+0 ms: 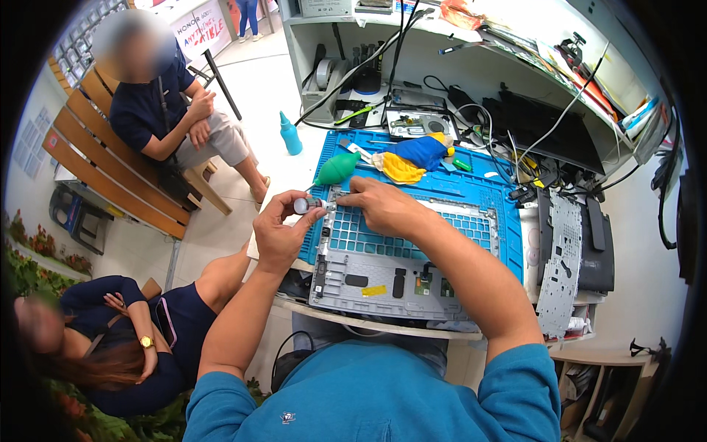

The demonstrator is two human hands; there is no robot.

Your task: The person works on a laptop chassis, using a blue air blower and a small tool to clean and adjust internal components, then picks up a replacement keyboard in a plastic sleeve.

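My left hand (283, 232) grips a small white-capped container (309, 207) above the upper left corner of a silver laptop keyboard housing (346, 280). My right hand (379, 206) is at that same corner, index finger reaching onto it and the other fingers curled; whether they hold something small is hidden. The housing, with its open key grid, lies on a blue work mat (507, 236). Just behind my hands are a green air blower (339, 168) and a yellow-and-blue cloth bundle (398, 166).
A teal dropper bottle (290, 136) stands at the desk's back left. Right are loose cables, a perforated metal plate (560, 272) and a dark laptop (596, 247). A shelf unit (479, 29) rises behind. Two seated people (158, 118) (121, 331) are at my left, the nearer one close beside the desk.
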